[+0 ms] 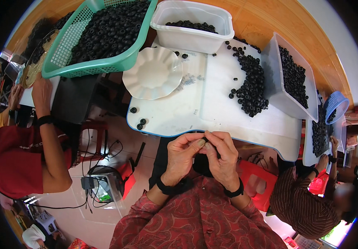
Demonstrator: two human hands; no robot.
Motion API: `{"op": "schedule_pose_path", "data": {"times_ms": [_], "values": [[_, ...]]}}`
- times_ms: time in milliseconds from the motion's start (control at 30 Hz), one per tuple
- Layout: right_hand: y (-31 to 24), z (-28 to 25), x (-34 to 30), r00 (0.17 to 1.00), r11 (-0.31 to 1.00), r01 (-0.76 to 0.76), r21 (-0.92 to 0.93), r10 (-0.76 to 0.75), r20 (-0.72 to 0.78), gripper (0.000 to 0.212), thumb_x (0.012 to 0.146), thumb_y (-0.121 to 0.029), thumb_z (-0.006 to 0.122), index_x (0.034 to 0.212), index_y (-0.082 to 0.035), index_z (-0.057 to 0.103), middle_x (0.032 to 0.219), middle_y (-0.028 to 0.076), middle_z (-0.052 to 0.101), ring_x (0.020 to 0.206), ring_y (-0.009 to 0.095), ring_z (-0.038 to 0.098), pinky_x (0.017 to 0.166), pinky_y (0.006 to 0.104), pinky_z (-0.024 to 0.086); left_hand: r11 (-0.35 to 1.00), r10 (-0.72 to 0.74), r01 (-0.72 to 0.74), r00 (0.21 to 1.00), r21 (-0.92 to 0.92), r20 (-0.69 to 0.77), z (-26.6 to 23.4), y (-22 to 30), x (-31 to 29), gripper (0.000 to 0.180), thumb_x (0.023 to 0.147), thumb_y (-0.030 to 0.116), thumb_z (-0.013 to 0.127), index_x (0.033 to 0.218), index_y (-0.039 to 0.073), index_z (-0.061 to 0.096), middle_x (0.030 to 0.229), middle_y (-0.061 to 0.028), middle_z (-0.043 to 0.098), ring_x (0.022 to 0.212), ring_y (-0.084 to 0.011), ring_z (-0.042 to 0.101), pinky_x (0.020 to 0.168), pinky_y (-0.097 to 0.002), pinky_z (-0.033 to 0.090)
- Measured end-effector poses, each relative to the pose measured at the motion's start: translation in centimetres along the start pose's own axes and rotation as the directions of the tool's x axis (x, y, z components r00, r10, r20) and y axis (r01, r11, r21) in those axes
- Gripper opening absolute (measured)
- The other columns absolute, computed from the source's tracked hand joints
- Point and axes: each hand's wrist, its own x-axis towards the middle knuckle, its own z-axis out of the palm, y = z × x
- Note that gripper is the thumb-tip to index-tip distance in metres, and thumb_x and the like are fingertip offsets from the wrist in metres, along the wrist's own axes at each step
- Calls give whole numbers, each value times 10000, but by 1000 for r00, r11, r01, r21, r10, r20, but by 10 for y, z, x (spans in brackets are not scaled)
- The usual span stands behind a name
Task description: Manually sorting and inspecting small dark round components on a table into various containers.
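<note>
Just off the front edge of the white table (166,118), my left hand (181,159) and my right hand (223,162) meet fingertip to fingertip. Between them they pinch a small black piece (205,139), mostly covered by the fingers. It resembles the small black ring-shaped parts on the table, though its exact kind cannot be made out. Three loose black parts (142,121) lie near the left front corner. A larger pile of black ring-shaped parts (251,83) spreads over the table's right half. A white plate with a wavy rim (153,74) rests at the back left.
Behind the plate are a green basket (125,62) heaped with black parts and a white tub (191,40). A translucent bin (272,79) stands tilted at right. Co-workers sit left (29,153) and right (303,199). A red stool (260,178) and cables (89,182) are below.
</note>
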Motion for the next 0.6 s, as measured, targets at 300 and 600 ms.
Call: {"op": "schedule_pose_path", "data": {"times_ms": [300,600], "values": [[10,4,-6,992,997,-74,3,74,-105,207,879,29,662,1075,-19,707,961,99,647,837,183,635,678,267,510,998,-57,57,998,-15,-18,-1,-2,-1,190,918,-46,603,1097,-33,663,1078,-145,677,915,-209,674,833,-339,586],[4,-1,-6,993,988,-110,110,114,-36,288,872,72,642,1146,-11,673,1030,95,603,838,156,628,724,242,517,995,-60,57,998,-81,-28,0,-6,-2,192,908,-20,631,1096,-9,672,1071,-124,685,898,-192,671,820,-317,569]]}}
